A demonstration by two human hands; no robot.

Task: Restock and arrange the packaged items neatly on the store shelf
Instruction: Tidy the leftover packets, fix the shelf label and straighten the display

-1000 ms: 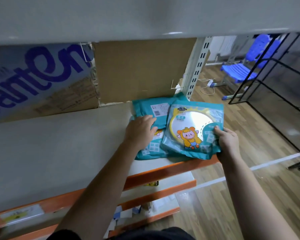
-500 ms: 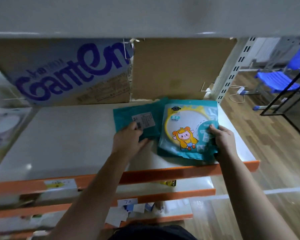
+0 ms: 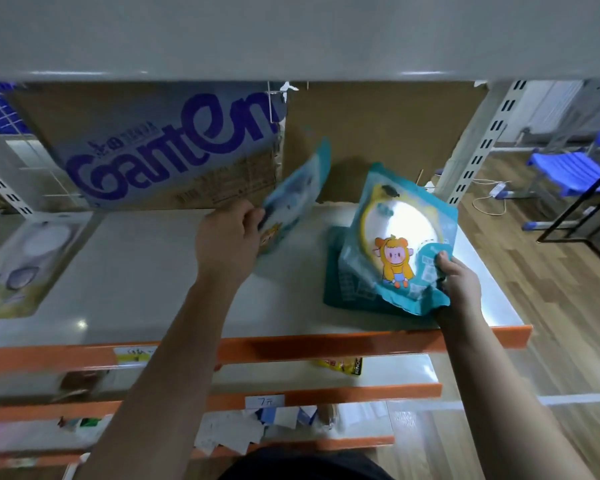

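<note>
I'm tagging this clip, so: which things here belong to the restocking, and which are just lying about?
Part of the job: teal packet held by the left hand; cartoon packet gripped by the right hand; flat packet under it; shelf.

Just lying about: cardboard box; blue chair; yellow packet on the shelf below.

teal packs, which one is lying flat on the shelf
The plain dark teal pack under the cartoon pack. The right hand tilts that one up; the left hand holds the third pack off the shelf.
</note>
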